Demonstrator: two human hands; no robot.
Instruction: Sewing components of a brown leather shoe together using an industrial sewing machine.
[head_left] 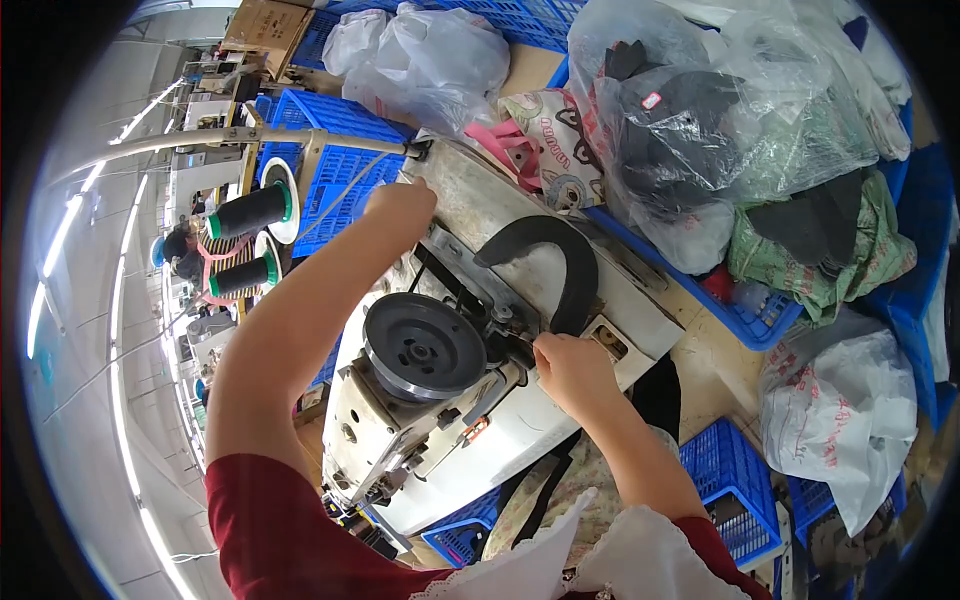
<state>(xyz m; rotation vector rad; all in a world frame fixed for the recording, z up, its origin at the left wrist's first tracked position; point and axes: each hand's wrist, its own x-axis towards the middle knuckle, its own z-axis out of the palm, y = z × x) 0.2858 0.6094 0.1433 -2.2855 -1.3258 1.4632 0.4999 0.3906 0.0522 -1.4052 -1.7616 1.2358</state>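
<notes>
A white sewing machine (352, 428) with a black round handwheel (420, 350) stands tilted across the middle, below my face-down view. On its pale table lies a black curved piece of fabric (575, 262), shaped like a hook. My right hand (578, 375) is closed at the near end of this piece, close to the machine's presser area; its fingertips are partly hidden. My left hand (402, 210) reaches past the machine to the far left part of the table. Its fingers are curled, and whatever they hold is hidden.
Black thread cones (250, 211) stand at the left under a metal rod (290, 136). Blue crates (335, 130) sit behind the table. Clear bags with dark pieces (680, 130) fill the right back, and a white plastic bag (840, 400) stands at the right.
</notes>
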